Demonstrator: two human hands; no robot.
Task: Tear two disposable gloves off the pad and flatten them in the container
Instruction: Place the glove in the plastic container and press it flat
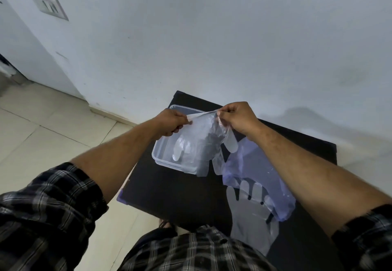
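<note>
A clear disposable glove (203, 141) hangs in the air above the clear plastic container (158, 154), fingers pointing down. My left hand (169, 122) pinches one corner of its cuff and my right hand (237, 117) pinches the other. Another clear glove (179, 148) lies inside the container. The glove pad (252, 213) lies flat on the black table near its front right, partly under a purple plastic bag (256, 171).
The black table (176, 194) stands against a white wall (212, 37). Tiled floor (42, 126) spreads to the left. My checked sleeves and shirt fill the bottom of the view.
</note>
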